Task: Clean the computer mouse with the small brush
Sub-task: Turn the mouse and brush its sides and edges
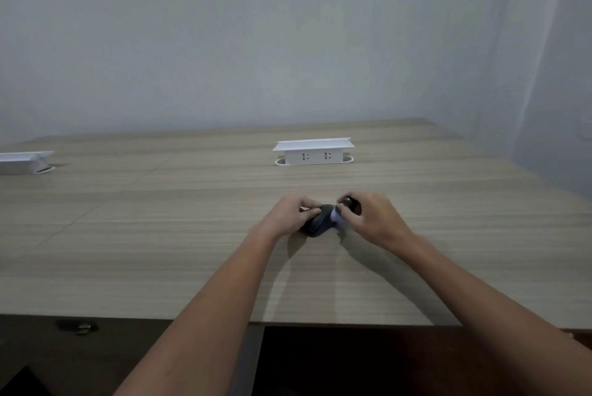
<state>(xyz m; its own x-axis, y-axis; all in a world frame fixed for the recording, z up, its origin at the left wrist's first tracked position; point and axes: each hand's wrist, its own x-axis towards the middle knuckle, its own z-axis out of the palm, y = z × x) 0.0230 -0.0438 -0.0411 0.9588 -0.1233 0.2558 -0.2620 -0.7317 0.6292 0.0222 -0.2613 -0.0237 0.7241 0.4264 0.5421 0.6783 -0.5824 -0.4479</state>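
Sitting at the far left edge of the surface point(128, 235) is a white socket box point(24, 161), only partly in the picture. From there a wide stretch of bare wood runs toward the middle, with lots of open room.

Next comes the left hand point(290, 216). Its fingers point(309, 203) are curled around the left side of the computer mouse point(318, 222), holding it in place. The mouse is dark and rests on the surface, a little right of the middle and about halfway between the near edge and the far edge.

Touching the right side of the mouse is the small brush point(344, 213). Its pale bristles press against the mouse, and its dark round handle sticks up out of the right hand point(373, 219). The fingers point(349, 217) of that hand are closed tight around the handle. This part is blurry, so the bristles are hard to see well.

Behind the hands, near the far edge, stands a second white socket box point(314, 152) with two sockets facing forward. It is well apart from the mouse, with bare wood between them.

To the right of the right hand the surface is open all the way to its right edge, where a wall point(544, 107) stands close by. Bare wood also lies between the hands and the near edge, crossed only by the two arms.
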